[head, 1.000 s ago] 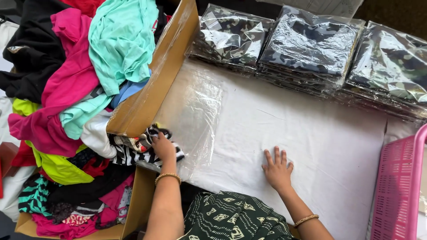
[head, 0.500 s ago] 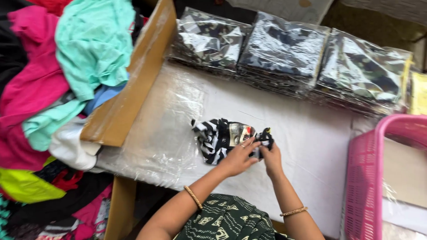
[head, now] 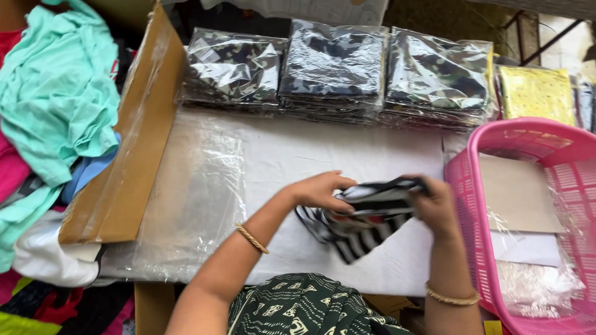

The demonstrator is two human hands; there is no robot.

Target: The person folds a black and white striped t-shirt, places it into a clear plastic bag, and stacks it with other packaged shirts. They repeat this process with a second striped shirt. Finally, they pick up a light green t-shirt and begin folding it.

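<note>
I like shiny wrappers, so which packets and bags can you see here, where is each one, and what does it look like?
Left packet stack: table's far left, clear plastic, camouflage cloth.
Middle packet stack: beside it, darker blue camouflage.
Right packet stack: far right, green-brown camouflage.
Yellow packet: behind the pink basket.
Empty clear bags: flat by the cardboard box.

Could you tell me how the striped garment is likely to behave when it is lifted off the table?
Probably floppy: the striped garment sags in folds between the left hand and right hand. Likely light, since it hangs from the fingers alone. Soft cloth should not slip or break.
</note>
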